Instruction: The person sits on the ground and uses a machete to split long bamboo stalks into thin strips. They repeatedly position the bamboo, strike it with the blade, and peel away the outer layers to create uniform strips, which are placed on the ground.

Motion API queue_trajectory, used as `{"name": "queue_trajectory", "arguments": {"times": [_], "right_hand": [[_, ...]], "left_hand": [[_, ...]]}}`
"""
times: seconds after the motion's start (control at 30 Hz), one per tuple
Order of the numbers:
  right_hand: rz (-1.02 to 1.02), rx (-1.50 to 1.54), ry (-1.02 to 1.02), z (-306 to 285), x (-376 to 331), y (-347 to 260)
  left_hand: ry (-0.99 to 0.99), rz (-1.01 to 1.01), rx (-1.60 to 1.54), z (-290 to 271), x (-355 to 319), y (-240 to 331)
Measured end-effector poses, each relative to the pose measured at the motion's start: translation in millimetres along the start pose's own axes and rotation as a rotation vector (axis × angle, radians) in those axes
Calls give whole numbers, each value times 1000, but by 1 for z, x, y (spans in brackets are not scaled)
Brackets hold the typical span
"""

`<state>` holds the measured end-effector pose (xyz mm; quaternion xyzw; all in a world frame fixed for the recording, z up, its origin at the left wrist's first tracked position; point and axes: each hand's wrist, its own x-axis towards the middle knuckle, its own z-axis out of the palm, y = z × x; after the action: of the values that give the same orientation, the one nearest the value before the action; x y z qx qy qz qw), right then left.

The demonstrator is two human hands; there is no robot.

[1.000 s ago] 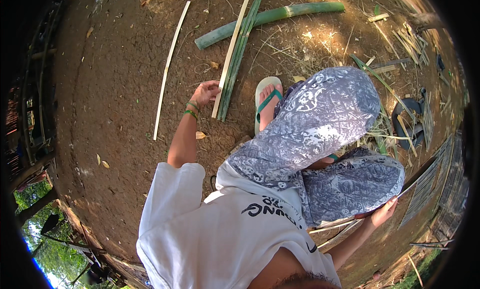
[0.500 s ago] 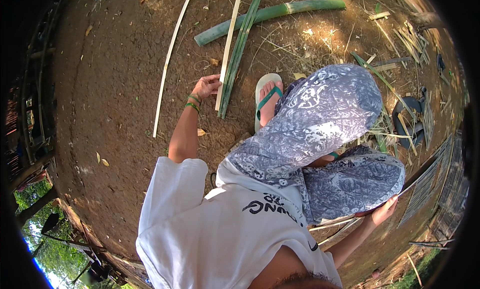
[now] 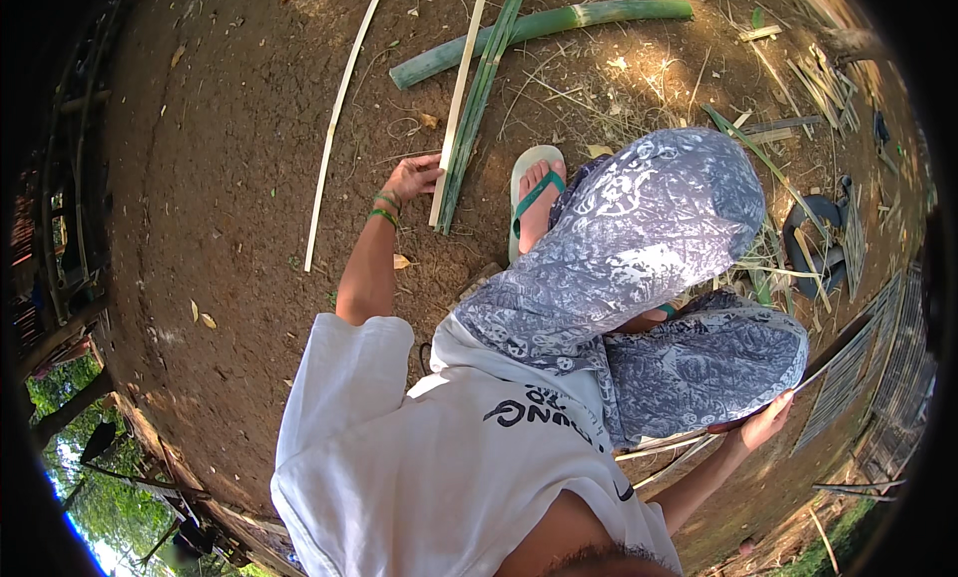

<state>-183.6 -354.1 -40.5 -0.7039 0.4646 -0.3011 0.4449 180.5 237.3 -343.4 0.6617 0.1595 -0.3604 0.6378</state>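
My left hand (image 3: 414,178), with cords round its wrist, is low over the soil at the left of my foot. Its fingers close on the edge of a pale split bamboo strip (image 3: 460,98), near the strip's lower end. Right beside that strip lies a bundle of narrow green bamboo strips (image 3: 484,83). Far to the right, by my bent knee, my right hand (image 3: 766,423) is wrapped round what looks like a knife (image 3: 731,425) with a dark reddish handle. A thin bright edge runs out past the fingers; my leg hides part of it.
Another pale strip (image 3: 334,128) lies alone on the left. A green bamboo pole (image 3: 544,28) crosses the ground beyond the strips. Bamboo scraps (image 3: 823,88) and a dark curved object (image 3: 801,228) lie to the right. My sandalled foot (image 3: 536,193) is near the bundle.
The pale strip and green bundle have shifted very slightly against the ground, and the left fingers have moved a little on the strip. My right hand stays in place.
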Motion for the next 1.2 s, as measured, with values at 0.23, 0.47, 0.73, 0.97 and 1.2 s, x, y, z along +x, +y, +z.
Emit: {"name": "queue_trajectory", "arguments": {"times": [0.23,0.47,0.73,0.97,1.2], "right_hand": [[-9,-20,-22,-2,0,1],[-20,-13,-35,1,-5,-1],[-72,-63,-4,15,-15,-21],[-205,-53,-45,60,-35,-69],[-107,17,-82,76,-36,-85]], "left_hand": [[-28,18,-27,-1,0,-8],[-21,49,-72,3,-3,-9],[209,320,-170,24,-37,53],[103,628,-361,73,-68,165],[53,659,-297,120,-75,223]]}}
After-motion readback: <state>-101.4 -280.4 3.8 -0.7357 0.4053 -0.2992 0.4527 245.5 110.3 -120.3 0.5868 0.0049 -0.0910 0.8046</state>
